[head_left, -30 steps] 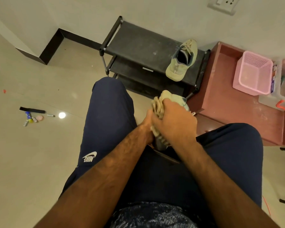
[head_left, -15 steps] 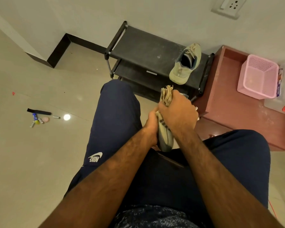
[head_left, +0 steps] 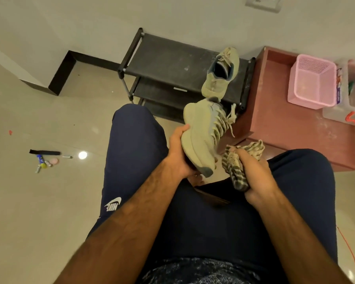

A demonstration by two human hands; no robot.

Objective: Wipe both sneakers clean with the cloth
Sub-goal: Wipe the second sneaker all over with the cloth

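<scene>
The person sat with a pale olive knit lace-up sneaker (head_left: 201, 136) held up between the knees, tipped on its side with the laces facing right. The left hand (head_left: 176, 156) gripped it from beneath, thumb curled over the sole's edge. Just beside it, not touching, the right hand (head_left: 256, 175) had its fingers closed tight round a crumpled beige-and-dark striped cloth (head_left: 235, 173). The matching second sneaker (head_left: 221, 72) lay on the top shelf of a black metal shoe rack (head_left: 168, 58) by the wall, next to a low reddish-brown table (head_left: 275, 119) carrying a pink plastic basket (head_left: 312, 83).
</scene>
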